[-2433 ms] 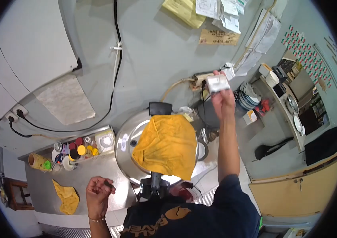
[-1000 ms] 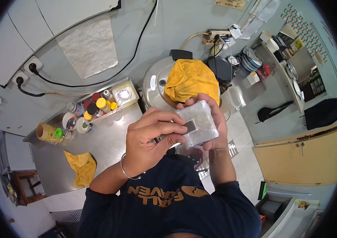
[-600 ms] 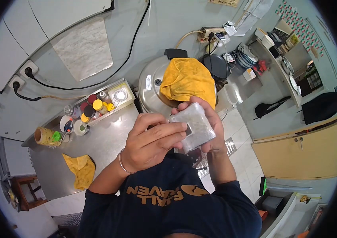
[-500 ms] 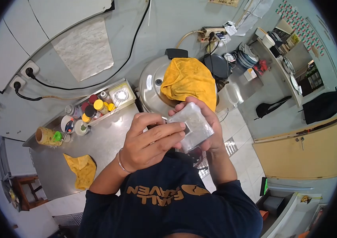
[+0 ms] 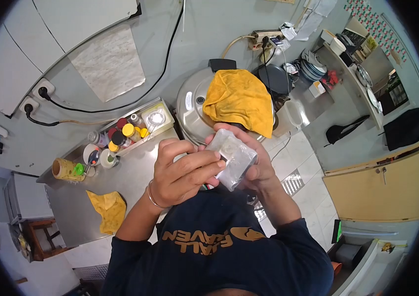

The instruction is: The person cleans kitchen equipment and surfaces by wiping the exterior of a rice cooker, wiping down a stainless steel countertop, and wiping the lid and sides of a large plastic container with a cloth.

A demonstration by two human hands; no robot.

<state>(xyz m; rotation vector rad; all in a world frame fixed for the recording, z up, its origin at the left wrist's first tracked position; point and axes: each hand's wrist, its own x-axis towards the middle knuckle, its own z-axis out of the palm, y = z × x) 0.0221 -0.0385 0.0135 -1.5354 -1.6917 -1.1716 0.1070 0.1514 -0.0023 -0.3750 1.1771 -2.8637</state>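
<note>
A small, clear plastic-wrapped packet [image 5: 235, 157] is held in front of my chest. My right hand [image 5: 259, 167] cups it from behind and the right side, with the thumb along its near edge. My left hand [image 5: 182, 172], with a thin bracelet at the wrist, grips its left side, fingertips pressed on the front face beside a dark patch. The contents are hard to make out through the shiny wrap, and the left thumb is hidden. Just beyond the hands, a yellow cloth [image 5: 239, 98] lies over a large steel lidded pot [image 5: 190, 106].
On the left, the steel counter [image 5: 76, 217] carries another yellow cloth [image 5: 108, 212], a tray of spice jars [image 5: 130, 130] and a yellowish jar [image 5: 66, 169]. A plastic container [image 5: 288, 118] and stacked plates [image 5: 313, 66] stand right of the pot. Cords run along the wall.
The packet has tilted and turned in my hands, its face now narrower to the view. Both hands stay on it and have shifted slightly left. The camera view has shifted a little.
</note>
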